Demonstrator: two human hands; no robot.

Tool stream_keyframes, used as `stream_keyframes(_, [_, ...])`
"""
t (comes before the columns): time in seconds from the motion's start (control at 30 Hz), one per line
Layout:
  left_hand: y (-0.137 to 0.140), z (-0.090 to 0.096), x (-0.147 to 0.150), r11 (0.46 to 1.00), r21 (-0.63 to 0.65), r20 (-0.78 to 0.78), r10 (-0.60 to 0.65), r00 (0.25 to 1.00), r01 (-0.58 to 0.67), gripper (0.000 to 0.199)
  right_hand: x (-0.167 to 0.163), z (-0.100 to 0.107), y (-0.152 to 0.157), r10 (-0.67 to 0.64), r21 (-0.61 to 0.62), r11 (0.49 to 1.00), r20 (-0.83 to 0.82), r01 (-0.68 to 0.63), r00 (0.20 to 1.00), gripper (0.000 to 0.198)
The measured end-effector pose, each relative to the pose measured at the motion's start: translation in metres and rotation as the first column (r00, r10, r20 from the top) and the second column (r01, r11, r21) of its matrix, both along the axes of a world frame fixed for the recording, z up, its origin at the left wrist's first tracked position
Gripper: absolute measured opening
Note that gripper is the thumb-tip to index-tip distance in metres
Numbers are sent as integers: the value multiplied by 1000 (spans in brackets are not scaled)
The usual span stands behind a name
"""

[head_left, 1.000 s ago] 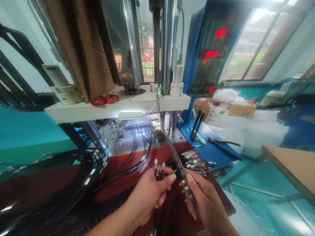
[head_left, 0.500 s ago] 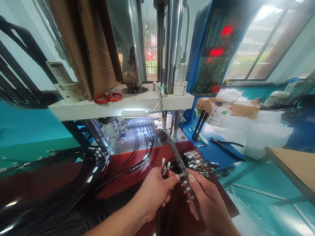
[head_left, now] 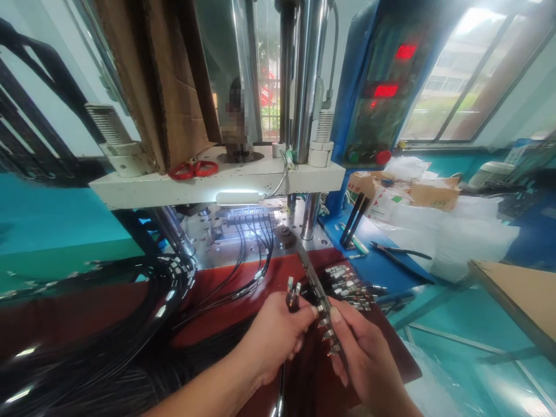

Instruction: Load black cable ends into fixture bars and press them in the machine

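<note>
My left hand (head_left: 278,330) is closed around a few black cables whose metal connectors (head_left: 293,289) poke up above the fist. Its thumb and forefinger pinch at the edge of a long dark metal bar (head_left: 313,281). My right hand (head_left: 362,341) grips the bar's near part, thumb on top. Several small metal connectors (head_left: 329,334) sit along the bar's left edge, below my left thumb. The bar slants away toward the press. Just behind it, a bundle of cables with metal connector ends (head_left: 345,284) lies on the red-brown mat (head_left: 282,267).
A press with a white plate (head_left: 243,180) stands ahead; red-handled scissors (head_left: 193,169) rest on it. Cables run from its lit mould (head_left: 249,219). Black cables (head_left: 143,324) heap at left. Pliers (head_left: 402,255) lie on a blue shelf (head_left: 386,272). White bags (head_left: 460,231) stand at right.
My hands have stayed almost in place, with the bar shifted very slightly. My left thumb still presses at the bar's edge. The view has moved a little.
</note>
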State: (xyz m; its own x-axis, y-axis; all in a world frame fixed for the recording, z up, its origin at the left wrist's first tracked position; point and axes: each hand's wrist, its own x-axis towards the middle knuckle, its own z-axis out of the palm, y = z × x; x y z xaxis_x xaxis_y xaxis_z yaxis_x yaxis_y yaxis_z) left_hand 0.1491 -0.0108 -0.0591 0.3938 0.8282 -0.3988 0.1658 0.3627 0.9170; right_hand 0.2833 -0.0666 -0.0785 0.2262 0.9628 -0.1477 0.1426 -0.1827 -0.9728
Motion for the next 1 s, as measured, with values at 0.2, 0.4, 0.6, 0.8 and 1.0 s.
stream_keyframes(0.2, [3,5,-8,1000,-12,81,-6,997,7,22,2,-6,0,24,-5,1000,-37,-24,999,59])
stream_keyframes(0.4, [2,13,-27,992,19,234,120,965,-129,26,8,-11,0,52,-1,999,-105,-52,993,60])
stream_keyframes(0.6, [3,11,-32,967,-137,323,248,913,-214,29,9,-5,0,91,-11,996,-146,-94,985,57])
stream_keyframes(0.8, [11,9,-24,994,-49,189,102,977,-95,24,10,-7,1,98,-37,994,-145,-105,985,57])
stream_keyframes(1.0, [12,2,-15,999,-7,84,41,996,-41,26,11,-6,1,131,-45,989,-131,-137,983,59])
